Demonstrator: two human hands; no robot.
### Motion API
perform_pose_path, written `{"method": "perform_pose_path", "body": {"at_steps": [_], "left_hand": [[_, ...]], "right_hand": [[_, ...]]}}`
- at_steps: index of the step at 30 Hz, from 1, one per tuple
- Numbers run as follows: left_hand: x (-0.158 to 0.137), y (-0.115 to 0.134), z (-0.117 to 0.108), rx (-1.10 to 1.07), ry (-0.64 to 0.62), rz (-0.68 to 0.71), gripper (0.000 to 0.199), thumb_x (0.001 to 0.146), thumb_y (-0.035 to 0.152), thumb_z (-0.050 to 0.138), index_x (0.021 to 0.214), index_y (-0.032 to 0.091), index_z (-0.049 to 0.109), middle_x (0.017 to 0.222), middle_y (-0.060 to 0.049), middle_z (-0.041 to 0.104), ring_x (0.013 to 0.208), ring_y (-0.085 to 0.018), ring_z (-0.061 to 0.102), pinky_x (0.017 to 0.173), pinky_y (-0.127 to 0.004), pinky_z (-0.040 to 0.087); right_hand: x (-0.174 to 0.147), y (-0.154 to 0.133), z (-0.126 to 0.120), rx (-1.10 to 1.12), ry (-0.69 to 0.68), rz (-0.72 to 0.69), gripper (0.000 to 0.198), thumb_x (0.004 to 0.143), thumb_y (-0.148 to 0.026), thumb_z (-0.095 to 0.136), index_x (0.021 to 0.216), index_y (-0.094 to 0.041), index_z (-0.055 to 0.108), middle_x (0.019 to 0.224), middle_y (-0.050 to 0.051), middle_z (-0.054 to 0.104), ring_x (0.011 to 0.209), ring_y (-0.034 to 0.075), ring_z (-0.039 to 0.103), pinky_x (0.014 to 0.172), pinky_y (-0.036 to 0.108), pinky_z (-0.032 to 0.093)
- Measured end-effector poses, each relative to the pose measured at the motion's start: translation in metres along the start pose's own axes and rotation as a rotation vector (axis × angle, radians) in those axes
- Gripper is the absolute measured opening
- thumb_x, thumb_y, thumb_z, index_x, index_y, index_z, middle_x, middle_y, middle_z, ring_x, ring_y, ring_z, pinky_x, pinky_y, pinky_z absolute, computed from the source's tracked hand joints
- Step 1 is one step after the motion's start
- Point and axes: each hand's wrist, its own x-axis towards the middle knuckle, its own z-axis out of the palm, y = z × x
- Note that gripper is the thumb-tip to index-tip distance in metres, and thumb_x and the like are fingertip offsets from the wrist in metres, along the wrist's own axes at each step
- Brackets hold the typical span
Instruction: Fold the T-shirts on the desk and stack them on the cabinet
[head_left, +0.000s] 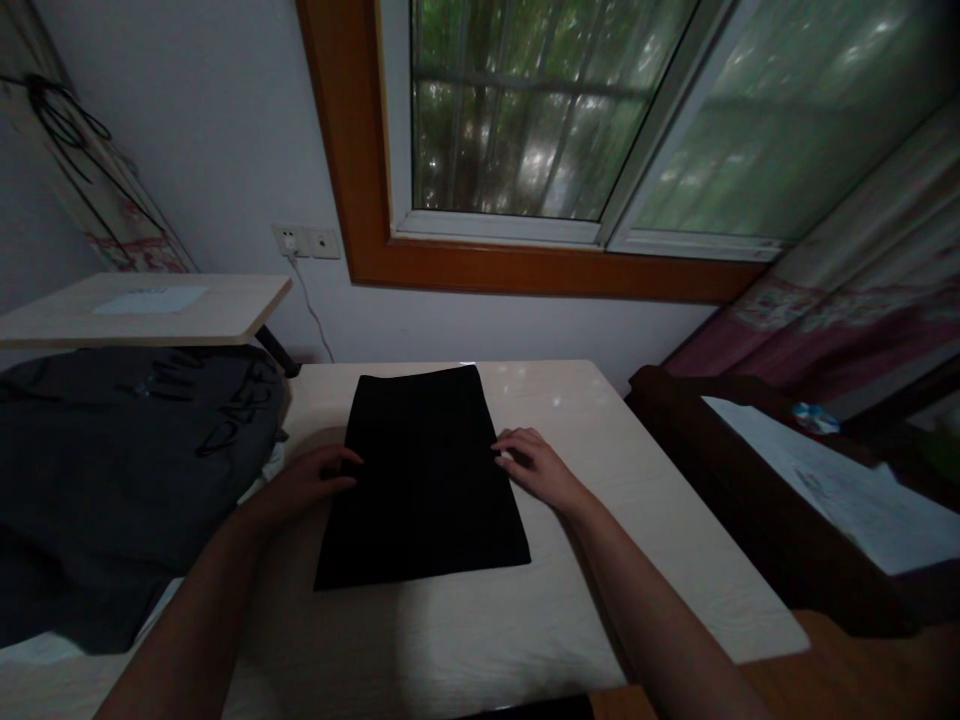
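A flat, dark black sheet point(424, 480), whether cloth or card I cannot tell, lies on a pale wood-grain table point(585, 590). My left hand point(319, 475) rests at its left edge, thumb and forefinger apart, their tips over the black surface. Across from it, my right hand point(536, 465) touches the right edge with its fingertips, the thumb a little apart from the curved fingers. Both edges run nearly straight beneath my fingers. The far edge of the sheet dips slightly in the middle. What lies under the sheet is hidden.
Left of the table, a dark grey garment point(135, 470) with black lettering is heaped beneath a small raised table point(255, 300) bearing a paper point(150, 299). Dark brown furniture point(720, 500) with a large paper sheet point(832, 480) stands at right. A window point(540, 130) is ahead.
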Motion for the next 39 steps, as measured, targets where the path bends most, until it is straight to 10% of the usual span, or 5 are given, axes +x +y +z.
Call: {"method": "perform_pose_path", "body": {"at_steps": [13, 39], "left_hand": [[0.014, 0.001, 0.022, 0.067, 0.257, -0.023, 0.06, 0.094, 0.052, 0.053, 0.147, 0.026, 0.046, 0.145, -0.01, 0.055, 0.13, -0.029, 0.055, 0.111, -0.048, 0.041], [0.018, -0.001, 0.026, 0.115, 0.287, -0.049, 0.057, 0.095, 0.051, 0.052, 0.145, 0.025, 0.048, 0.138, -0.01, 0.059, 0.123, -0.029, 0.058, 0.108, -0.048, 0.044]], "right_hand": [[0.004, -0.004, -0.001, 0.014, -0.007, 0.054, 0.019, 0.097, -0.039, 0.06, 0.107, -0.028, 0.073, 0.103, 0.007, 0.071, 0.104, 0.026, 0.062, 0.096, 0.045, 0.046], [0.007, 0.0, 0.001, 0.002, 0.015, 0.073, 0.022, 0.099, -0.039, 0.056, 0.102, -0.028, 0.074, 0.096, 0.006, 0.072, 0.097, 0.024, 0.063, 0.092, 0.043, 0.047]]}}
